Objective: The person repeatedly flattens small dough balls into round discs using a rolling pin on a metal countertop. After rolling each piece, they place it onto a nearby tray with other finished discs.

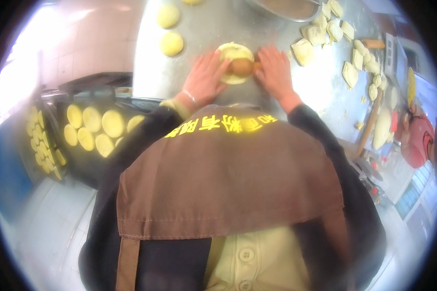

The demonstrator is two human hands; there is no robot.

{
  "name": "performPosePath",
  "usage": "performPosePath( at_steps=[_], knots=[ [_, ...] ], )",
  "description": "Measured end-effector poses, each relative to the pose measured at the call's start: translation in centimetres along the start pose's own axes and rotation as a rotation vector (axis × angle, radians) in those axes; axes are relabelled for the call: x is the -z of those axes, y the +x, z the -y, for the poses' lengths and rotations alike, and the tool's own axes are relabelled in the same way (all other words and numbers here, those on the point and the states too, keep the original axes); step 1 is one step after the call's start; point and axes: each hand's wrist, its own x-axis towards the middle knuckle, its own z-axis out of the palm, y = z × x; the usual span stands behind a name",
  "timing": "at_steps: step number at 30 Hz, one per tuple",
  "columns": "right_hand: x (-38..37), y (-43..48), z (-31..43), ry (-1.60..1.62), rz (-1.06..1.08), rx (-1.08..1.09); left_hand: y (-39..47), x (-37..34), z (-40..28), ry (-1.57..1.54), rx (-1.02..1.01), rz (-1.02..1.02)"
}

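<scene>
A wooden rolling pin [241, 67] lies across a round, flattened piece of yellow dough [236, 48] on the metal worktop [218, 22]. My left hand [206, 77] rests at the pin's left end, its fingers stretched forward and partly over the dough's left edge. At the other end, my right hand [275, 72] has its thumb by the pin's slim handle, with the fingers pointing forward. How tightly the left fingers close on the pin is hidden. Round yellow dough pieces [171, 43] sit on the worktop to the left.
Folded pale dough pieces [315, 34] lie at the right, near a metal bowl [295, 9]. Beyond them are a long wooden rolling pin [369, 123] and a large dough piece [382, 127]. Dark trays hold flat yellow rounds [113, 123] at left. Another person [417, 142] is at far right.
</scene>
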Motion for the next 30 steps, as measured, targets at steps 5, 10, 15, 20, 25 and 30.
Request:
performPosePath(
  at_steps=[5, 10, 15, 20, 25, 30],
  knots=[
    [2.0, -1.7, 0.0, 0.087, 0.166, -0.110, -1.5, 1.1, -0.8, -0.116, 0.105, -0.119],
    [0.9, -1.1, -5.0, -0.008, -0.132, -0.261, 1.5, 2.7, 0.7, -0.062, 0.070, -0.202],
    [0.7, 0.7, -4.3, -0.049, -0.357, -0.088, 3.7, 1.3, -0.5, 0.130, 0.041, -0.065],
    [-0.6, 2.2, 1.6, 0.213, -0.210, 0.006, 4.5, -0.2, -0.1, 0.146, 0.034, -0.063],
    [-2.8, 2.9, 3.3, 0.083, -0.151, 0.000, 4.5, -0.6, 0.2, 0.183, 0.036, -0.061],
    [-3.4, 2.6, 3.3, 0.076, -0.114, 0.005, 4.4, -0.5, -0.1, 0.179, 0.035, -0.057]
  ],
)
